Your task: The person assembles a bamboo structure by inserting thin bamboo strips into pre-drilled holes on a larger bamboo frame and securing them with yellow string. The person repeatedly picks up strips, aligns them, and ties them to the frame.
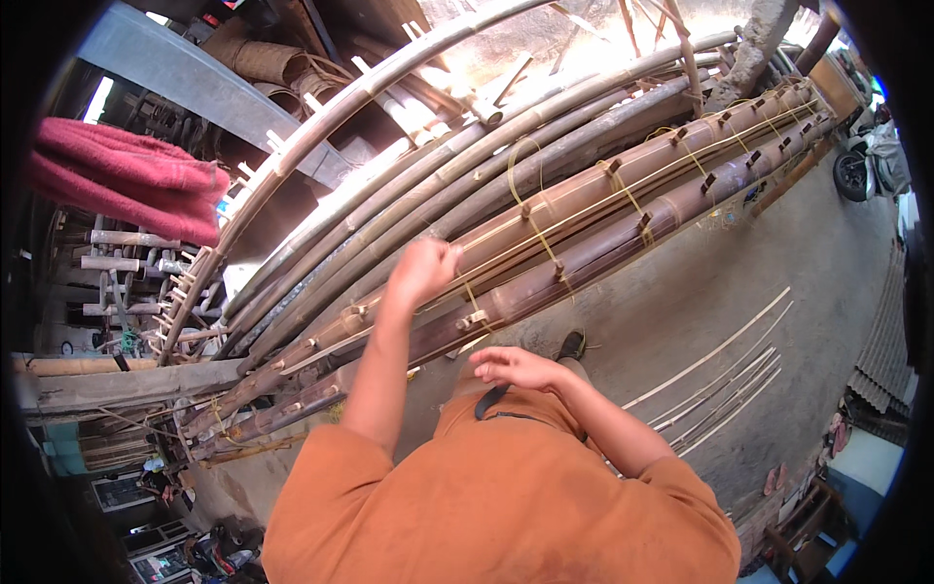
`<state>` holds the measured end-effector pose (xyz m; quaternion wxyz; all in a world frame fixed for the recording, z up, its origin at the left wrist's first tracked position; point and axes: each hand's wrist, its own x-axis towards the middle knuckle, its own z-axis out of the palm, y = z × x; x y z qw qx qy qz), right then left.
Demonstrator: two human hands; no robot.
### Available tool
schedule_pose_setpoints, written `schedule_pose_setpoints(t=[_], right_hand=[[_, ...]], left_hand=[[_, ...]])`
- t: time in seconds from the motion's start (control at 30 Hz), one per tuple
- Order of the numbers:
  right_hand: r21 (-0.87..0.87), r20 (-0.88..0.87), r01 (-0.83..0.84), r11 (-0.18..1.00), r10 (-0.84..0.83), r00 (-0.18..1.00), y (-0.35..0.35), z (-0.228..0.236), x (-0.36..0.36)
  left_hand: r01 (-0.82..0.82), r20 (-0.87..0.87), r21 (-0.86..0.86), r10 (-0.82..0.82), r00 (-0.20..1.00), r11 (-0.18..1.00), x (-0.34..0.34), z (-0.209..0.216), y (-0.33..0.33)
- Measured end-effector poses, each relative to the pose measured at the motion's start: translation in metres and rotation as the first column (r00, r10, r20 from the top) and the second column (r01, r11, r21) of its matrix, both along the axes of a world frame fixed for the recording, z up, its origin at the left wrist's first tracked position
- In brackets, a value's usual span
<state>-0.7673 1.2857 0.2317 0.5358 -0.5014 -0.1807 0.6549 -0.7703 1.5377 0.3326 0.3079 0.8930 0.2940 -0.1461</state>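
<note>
Two long brown bamboo poles run side by side from lower left to upper right, the far pole (574,193) and the near pole (525,295). Short wooden pegs (473,319) stick out of them, and a yellow strip (541,238) is looped across both. My left hand (425,271) is closed in a fist over the far pole; whatever its fingers hold, if anything, is hidden. In front of my waist, on the near side of the poles, my right hand (520,369) hangs with its fingers loosely apart and nothing visible in them.
Several bare bamboo poles (428,185) lie behind. A ladder-like curved pole with pegs (292,156) arches at the left, near a red towel (126,180). Thin split strips (720,380) lie on the floor at right. A motorcycle (871,165) stands at far right.
</note>
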Motion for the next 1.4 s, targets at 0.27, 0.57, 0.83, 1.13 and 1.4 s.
schedule_pose_setpoints(t=[0.27,0.57,0.83,1.13,1.4], right_hand=[[0.352,0.300,0.566,0.746,-0.662,0.687,0.110,0.082,-0.038],[-0.221,0.942,0.107,0.969,0.241,-0.235,0.194,0.079,0.058],[0.220,0.738,-0.647,0.730,0.309,0.599,0.081,0.123,0.026],[-0.061,0.855,-0.281,0.958,0.195,0.481,0.030,0.019,-0.021],[0.080,0.886,-0.122,0.989,-0.015,0.463,0.029,0.016,-0.046]], left_hand=[[-0.015,0.232,0.198,-0.032,0.972,0.980,-0.070,-0.093,-0.020],[0.016,0.353,-0.003,-0.014,0.935,1.000,-0.072,-0.093,-0.003],[-0.063,0.338,-0.023,0.067,0.939,0.998,-0.080,-0.081,-0.009],[-0.169,0.620,-0.477,0.467,0.631,0.862,0.005,-0.016,0.019],[-0.239,0.547,0.193,0.098,0.831,0.952,0.018,-0.114,0.092]])
